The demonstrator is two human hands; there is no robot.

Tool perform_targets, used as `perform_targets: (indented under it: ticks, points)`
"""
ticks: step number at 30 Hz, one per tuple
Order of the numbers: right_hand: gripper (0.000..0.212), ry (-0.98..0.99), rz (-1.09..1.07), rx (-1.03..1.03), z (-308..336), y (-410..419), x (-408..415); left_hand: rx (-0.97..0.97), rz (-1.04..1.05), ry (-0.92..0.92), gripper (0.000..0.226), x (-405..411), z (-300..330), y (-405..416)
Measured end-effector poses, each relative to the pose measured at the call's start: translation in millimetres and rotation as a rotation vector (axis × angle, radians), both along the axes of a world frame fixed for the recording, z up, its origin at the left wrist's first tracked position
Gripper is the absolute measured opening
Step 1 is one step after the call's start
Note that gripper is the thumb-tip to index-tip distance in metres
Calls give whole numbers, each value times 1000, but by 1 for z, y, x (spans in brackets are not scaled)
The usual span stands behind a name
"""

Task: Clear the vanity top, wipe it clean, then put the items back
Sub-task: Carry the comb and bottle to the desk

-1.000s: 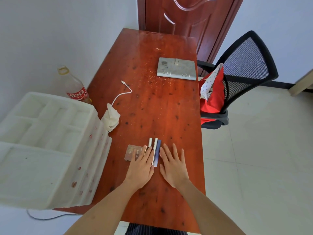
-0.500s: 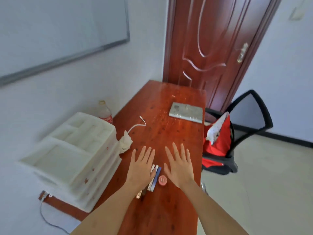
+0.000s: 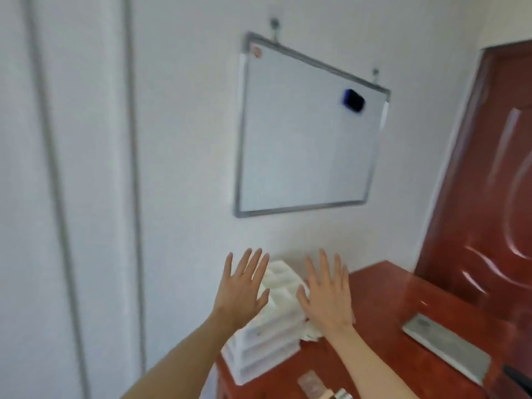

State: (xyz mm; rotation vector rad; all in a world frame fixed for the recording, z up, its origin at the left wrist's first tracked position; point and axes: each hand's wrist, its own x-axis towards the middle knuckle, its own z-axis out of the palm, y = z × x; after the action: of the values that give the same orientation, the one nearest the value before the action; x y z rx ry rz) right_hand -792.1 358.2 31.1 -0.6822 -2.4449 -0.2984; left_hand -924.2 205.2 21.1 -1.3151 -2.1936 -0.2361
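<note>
Red-brown wood makes up the worktop [image 3: 383,298], and only its left part shows at the bottom right of the blurry picture. Both hands are lifted up in front of the white wall with fingers straight and spread, holding nothing. The left hand [image 3: 240,292] and the right hand [image 3: 328,295] are apart, and they cover parts of the white drawer box [image 3: 267,341] that stands on the worktop by the wall. A crumpled white cloth [image 3: 312,332] peeks out beside the box, mostly hidden by the right wrist. A flat grey case [image 3: 446,345] lies near the right edge. At the bottom edge a small clear item [image 3: 311,383] and a shiny bit [image 3: 341,394] are cut off and too blurry to name. A whiteboard [image 3: 302,145] hangs tilted on the wall, with a dark blue eraser [image 3: 353,100] on it. A red-brown door [image 3: 489,197] is cut off at the right.
</note>
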Motion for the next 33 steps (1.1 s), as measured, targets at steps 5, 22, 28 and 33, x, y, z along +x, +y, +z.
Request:
perform_targets:
  ticks: [5,22,28,33]
  points:
    - [62,100,259,34,41,-117,-75,60,284,79,66,-35,42,-152]
    - [61,88,1084,-25,40,-644,-200,-23,1217,41,66,33,33,-706]
    - [59,21,1384,-34,18,-820,-197,-16,1518,-44,67,98,8,-843]
    - [58,-21,1610,-26,-1,-951,-198,3,1755,-85,67,132,-9,-928]
